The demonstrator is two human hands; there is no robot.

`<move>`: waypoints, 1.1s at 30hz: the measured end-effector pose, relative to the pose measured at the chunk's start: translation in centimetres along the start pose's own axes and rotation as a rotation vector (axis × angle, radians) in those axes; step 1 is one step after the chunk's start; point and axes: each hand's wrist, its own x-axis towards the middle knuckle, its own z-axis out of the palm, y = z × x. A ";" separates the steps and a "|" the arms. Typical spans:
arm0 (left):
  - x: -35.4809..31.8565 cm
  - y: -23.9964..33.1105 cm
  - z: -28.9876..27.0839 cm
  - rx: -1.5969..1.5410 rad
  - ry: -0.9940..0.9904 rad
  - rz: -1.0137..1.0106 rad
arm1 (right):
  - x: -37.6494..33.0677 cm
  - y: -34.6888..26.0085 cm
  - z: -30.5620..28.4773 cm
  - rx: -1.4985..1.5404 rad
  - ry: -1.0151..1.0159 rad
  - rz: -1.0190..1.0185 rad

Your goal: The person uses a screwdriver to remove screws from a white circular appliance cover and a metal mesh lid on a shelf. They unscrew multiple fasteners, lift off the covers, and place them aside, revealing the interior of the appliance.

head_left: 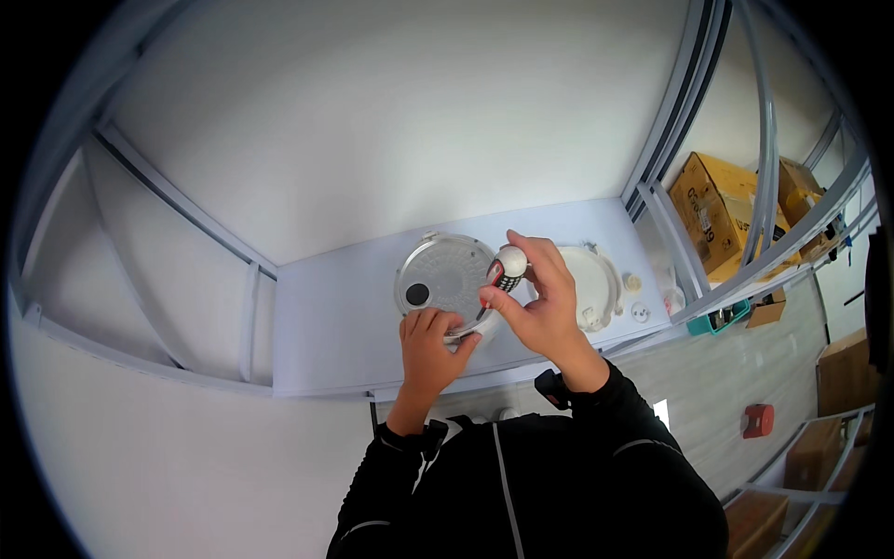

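Observation:
A round grey metal lid (440,276) with a dark round spot lies on the white table (326,317). My left hand (431,349) presses on the lid's near rim, fingers curled over it. My right hand (540,298) grips a screwdriver (506,268) with a red, black and white handle, held upright over the lid's right edge. Its tip is hidden behind my fingers. Just right of my right hand rests a white round plastic part (596,284), partly covered by the hand.
Small white pieces (640,312) lie near the table's right edge. A metal frame (689,140) borders the table. Yellow-brown cardboard boxes (722,210) stand beyond it at the right. A teal bin (722,321) and a red object (758,420) sit on the floor.

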 end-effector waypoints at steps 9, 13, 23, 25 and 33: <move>-0.7 -2.3 -0.8 -0.123 -0.066 0.076 | -0.6 -0.5 0.9 0.007 -0.129 -0.019; -0.2 -3.1 -1.8 -0.195 -0.135 0.071 | -0.6 -0.5 1.1 0.019 -0.129 -0.041; -0.3 -0.7 0.6 -0.107 -0.052 -0.017 | -0.1 -1.0 1.1 -0.037 -0.132 -0.095; -0.4 -0.2 1.1 -0.083 -0.039 -0.059 | -0.1 -1.3 1.1 -0.048 -0.120 -0.108; -0.1 0.0 1.3 -0.069 -0.025 -0.058 | 0.0 -1.4 0.4 -0.053 -0.120 -0.108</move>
